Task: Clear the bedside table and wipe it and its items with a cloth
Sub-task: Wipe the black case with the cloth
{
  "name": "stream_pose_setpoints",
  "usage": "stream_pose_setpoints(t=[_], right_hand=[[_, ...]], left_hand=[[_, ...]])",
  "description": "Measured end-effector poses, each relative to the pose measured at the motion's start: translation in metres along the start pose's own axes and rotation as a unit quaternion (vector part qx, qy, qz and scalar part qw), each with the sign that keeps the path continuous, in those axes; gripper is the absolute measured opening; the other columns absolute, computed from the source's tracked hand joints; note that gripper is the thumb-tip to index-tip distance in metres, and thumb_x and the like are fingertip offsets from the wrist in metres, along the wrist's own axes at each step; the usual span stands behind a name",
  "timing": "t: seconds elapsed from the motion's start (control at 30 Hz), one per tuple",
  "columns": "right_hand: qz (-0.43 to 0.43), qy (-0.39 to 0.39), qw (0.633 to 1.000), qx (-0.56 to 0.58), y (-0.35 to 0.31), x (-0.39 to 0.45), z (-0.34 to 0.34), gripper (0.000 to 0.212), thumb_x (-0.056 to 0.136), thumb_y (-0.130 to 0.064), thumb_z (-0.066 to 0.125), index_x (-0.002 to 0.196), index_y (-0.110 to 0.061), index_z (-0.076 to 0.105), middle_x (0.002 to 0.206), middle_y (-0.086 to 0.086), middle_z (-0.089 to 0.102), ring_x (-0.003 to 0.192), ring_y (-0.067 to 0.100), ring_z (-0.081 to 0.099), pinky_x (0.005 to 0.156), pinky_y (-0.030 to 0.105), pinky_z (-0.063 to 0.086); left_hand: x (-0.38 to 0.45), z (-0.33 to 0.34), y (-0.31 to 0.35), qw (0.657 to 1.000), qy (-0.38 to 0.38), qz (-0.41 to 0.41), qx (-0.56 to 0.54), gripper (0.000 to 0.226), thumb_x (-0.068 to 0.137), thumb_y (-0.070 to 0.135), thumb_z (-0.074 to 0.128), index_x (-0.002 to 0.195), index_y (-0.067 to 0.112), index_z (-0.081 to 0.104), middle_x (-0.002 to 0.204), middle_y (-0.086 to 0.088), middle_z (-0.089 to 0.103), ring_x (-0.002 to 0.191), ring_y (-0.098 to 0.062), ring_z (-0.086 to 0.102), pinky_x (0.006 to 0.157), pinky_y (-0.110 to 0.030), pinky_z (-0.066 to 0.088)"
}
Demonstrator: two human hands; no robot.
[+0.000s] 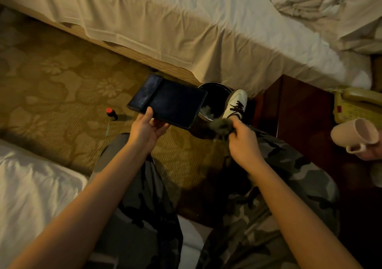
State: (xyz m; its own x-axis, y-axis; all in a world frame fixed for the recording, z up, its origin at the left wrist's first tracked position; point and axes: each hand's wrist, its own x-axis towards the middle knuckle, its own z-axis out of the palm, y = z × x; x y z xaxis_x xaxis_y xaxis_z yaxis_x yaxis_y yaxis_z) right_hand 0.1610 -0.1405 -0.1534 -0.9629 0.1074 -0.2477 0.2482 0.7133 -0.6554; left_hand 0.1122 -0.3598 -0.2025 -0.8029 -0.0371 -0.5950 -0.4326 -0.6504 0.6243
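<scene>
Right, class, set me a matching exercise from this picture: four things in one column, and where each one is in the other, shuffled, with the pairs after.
Things
1. tablet
2. cloth
3. mug
4. small bottle

Places
A. on its side on the bedside table
B. standing on the carpet
C. held in the left hand
D. bunched in the right hand

Pairs: 1-C, 2-D, 3-A, 4-B
</scene>
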Motion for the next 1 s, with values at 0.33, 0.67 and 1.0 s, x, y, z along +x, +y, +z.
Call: stream_pose_setpoints(t=[0.33, 0.67, 1.0], right_hand=[[-0.142, 0.069, 0.985, -0.077, -0.012, -0.014, 0.055, 0.044, 0.088, 0.011, 0.047, 0.129, -0.005, 0.049, 0.144, 0.011, 0.039, 0.139, 0.019, 0.026, 0.116, 0.034, 0.024], [-0.097, 0.133, 0.986, -0.007, -0.012, 0.019, 0.036, 0.058, 0.088, 0.014, 0.04, 0.141, -0.01, 0.039, 0.154, 0.01, 0.024, 0.144, 0.024, 0.019, 0.118, 0.038, 0.02], [-0.206, -0.076, 0.965, -0.142, -0.017, -0.028, 0.065, 0.061, 0.093, 0.003, 0.042, 0.147, -0.022, 0.03, 0.159, 0.001, 0.008, 0.138, 0.028, 0.031, 0.11, 0.04, 0.036]], left_hand=[[-0.011, 0.0, -0.016, 0.998, -0.017, -0.006, 0.052, 0.008, 0.099, 0.016, 0.048, 0.102, 0.016, 0.055, 0.093, -0.005, 0.063, 0.063, -0.009, 0.066, 0.054, -0.023, 0.056], [-0.018, 0.001, -0.003, 0.987, -0.121, 0.035, 0.094, 0.015, 0.099, 0.016, 0.044, 0.106, 0.017, 0.058, 0.083, 0.002, 0.067, 0.062, -0.009, 0.061, 0.057, -0.024, 0.057], [-0.014, 0.002, -0.011, 0.997, -0.021, 0.053, 0.049, 0.01, 0.098, 0.012, 0.046, 0.097, 0.018, 0.055, 0.092, -0.001, 0.064, 0.074, -0.013, 0.062, 0.055, -0.028, 0.057]])
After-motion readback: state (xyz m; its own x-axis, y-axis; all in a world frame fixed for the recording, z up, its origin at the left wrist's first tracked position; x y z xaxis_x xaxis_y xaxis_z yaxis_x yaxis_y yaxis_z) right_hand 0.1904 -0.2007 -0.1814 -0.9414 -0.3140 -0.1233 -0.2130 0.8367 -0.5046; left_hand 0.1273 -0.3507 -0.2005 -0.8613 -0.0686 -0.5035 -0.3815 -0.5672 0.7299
